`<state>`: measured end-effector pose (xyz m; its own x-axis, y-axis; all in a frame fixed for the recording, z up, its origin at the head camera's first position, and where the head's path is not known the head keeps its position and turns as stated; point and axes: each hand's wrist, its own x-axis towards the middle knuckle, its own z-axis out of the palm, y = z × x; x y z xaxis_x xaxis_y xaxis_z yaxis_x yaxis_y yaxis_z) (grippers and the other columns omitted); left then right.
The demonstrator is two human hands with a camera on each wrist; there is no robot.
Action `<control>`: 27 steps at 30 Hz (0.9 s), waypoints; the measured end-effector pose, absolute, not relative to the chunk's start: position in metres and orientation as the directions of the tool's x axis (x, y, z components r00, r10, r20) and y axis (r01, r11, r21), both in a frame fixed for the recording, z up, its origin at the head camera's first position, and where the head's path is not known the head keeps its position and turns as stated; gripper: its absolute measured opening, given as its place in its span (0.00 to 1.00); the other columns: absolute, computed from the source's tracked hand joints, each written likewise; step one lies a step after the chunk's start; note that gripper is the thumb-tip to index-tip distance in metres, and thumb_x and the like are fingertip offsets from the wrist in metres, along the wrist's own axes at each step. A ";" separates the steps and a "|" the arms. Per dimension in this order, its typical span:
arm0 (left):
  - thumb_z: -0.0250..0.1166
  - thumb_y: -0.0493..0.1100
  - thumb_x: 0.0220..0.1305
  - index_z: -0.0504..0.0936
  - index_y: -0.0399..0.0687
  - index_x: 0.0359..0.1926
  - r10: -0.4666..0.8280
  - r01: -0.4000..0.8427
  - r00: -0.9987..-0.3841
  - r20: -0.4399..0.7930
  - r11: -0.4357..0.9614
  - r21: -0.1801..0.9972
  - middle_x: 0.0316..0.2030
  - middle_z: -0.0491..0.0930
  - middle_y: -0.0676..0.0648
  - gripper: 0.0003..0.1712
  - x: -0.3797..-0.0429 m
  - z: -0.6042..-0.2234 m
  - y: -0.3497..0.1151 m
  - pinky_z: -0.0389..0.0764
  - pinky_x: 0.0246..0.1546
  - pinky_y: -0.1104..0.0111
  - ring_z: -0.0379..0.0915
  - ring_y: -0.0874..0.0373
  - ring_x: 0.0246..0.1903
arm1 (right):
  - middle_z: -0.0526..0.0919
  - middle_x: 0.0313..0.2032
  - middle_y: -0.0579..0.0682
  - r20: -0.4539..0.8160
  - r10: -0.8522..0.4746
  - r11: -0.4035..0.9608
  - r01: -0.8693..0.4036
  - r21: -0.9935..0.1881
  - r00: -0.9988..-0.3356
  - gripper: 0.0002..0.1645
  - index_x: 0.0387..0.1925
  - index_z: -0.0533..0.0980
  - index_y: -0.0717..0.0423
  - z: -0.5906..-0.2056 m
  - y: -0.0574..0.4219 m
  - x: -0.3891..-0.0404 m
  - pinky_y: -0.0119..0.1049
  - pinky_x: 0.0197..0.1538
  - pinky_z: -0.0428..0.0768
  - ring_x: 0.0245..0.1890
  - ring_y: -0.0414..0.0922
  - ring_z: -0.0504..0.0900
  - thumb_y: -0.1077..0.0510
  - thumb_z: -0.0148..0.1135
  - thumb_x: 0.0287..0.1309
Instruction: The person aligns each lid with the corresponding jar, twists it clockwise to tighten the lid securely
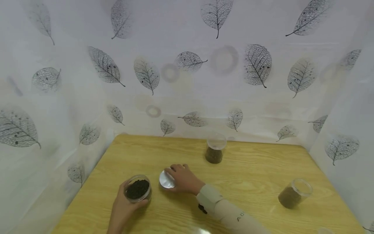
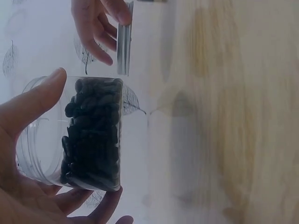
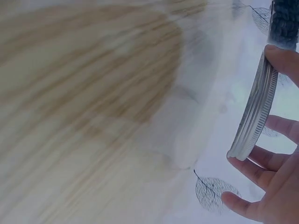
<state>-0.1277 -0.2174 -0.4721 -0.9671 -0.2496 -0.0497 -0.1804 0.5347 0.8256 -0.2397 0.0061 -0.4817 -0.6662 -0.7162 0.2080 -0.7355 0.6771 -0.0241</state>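
My left hand [image 1: 122,205] grips a clear jar [image 2: 44,140] without a lid, thumb on one side and fingers round the other. Black beans [image 2: 93,135] fill its lower part, and its mouth faces up. The left wrist view shows its base raised off the table. Just to the right, my right hand [image 1: 187,181] holds a silver screw lid [image 3: 256,109] by its ridged edge, between thumb and fingertips. From above, the lid's shiny flat top shows. A narrow gap separates the lid from the jar.
A second clear jar [image 1: 217,143] with dark contents stands at the back of the wood-grain table [image 1: 248,169]. Another similar jar [image 1: 302,187] stands on the right. A leaf-print sheet [image 1: 187,94] hangs behind the table and along both sides.
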 end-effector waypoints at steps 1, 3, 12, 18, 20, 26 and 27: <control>0.79 0.49 0.36 0.51 0.37 0.68 -0.245 -0.175 -0.969 -0.045 0.541 0.823 0.66 0.58 0.28 0.63 -0.129 -0.471 -0.215 0.58 0.62 0.38 0.53 0.30 0.65 | 0.75 0.55 0.48 0.213 -0.713 0.679 -0.733 -0.028 -0.668 0.43 0.61 0.67 0.44 -0.480 0.010 -0.238 0.49 0.57 0.71 0.55 0.44 0.74 0.31 0.63 0.46; 0.80 0.49 0.35 0.52 0.37 0.68 -0.234 -0.154 -0.972 -0.024 0.555 0.817 0.65 0.59 0.28 0.63 -0.131 -0.469 -0.211 0.59 0.62 0.39 0.55 0.31 0.65 | 0.75 0.54 0.48 0.224 -0.708 0.682 -0.731 -0.032 -0.670 0.43 0.61 0.67 0.44 -0.478 0.019 -0.234 0.49 0.57 0.71 0.55 0.44 0.75 0.32 0.64 0.46; 0.81 0.47 0.31 0.57 0.39 0.65 -0.180 -0.074 -0.983 0.040 0.585 0.808 0.63 0.64 0.30 0.60 -0.141 -0.465 -0.189 0.63 0.60 0.40 0.61 0.33 0.62 | 0.76 0.54 0.50 0.291 -0.681 0.693 -0.720 -0.039 -0.671 0.45 0.61 0.67 0.48 -0.479 0.056 -0.224 0.51 0.56 0.72 0.54 0.46 0.75 0.33 0.67 0.44; 0.81 0.47 0.30 0.58 0.39 0.65 -0.129 -0.029 -0.990 0.059 0.587 0.809 0.63 0.65 0.31 0.60 -0.150 -0.465 -0.175 0.63 0.60 0.40 0.62 0.33 0.62 | 0.76 0.54 0.52 0.328 -0.650 0.707 -0.704 -0.070 -0.686 0.45 0.61 0.68 0.50 -0.473 0.077 -0.222 0.51 0.57 0.72 0.55 0.48 0.75 0.36 0.69 0.42; 0.81 0.47 0.30 0.59 0.39 0.65 -0.107 -0.002 -0.992 0.074 0.585 0.811 0.62 0.66 0.31 0.59 -0.154 -0.466 -0.170 0.64 0.60 0.40 0.62 0.34 0.62 | 0.76 0.53 0.53 0.342 -0.638 0.710 -0.699 -0.084 -0.690 0.46 0.61 0.68 0.51 -0.470 0.083 -0.221 0.52 0.57 0.72 0.55 0.49 0.75 0.37 0.70 0.41; 0.82 0.47 0.28 0.61 0.38 0.64 -0.044 0.073 -0.991 0.124 0.601 0.796 0.60 0.69 0.32 0.59 -0.162 -0.470 -0.155 0.67 0.58 0.41 0.66 0.34 0.59 | 0.77 0.52 0.53 0.385 -0.595 0.725 -0.678 -0.125 -0.706 0.47 0.59 0.69 0.53 -0.468 0.102 -0.220 0.52 0.54 0.72 0.54 0.49 0.76 0.39 0.73 0.37; 0.82 0.47 0.28 0.61 0.38 0.64 -0.034 0.081 -0.991 0.126 0.599 0.797 0.60 0.70 0.32 0.59 -0.163 -0.470 -0.153 0.67 0.58 0.41 0.66 0.34 0.59 | 0.77 0.52 0.53 0.391 -0.586 0.725 -0.674 -0.137 -0.710 0.47 0.59 0.70 0.53 -0.468 0.105 -0.220 0.52 0.53 0.72 0.53 0.49 0.76 0.39 0.74 0.36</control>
<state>-0.1632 -0.1529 -0.4705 -0.9915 -0.0337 0.1259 0.0808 0.5988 0.7968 -0.2200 0.1054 -0.4680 -0.7097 -0.5857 0.3914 -0.6745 0.7254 -0.1373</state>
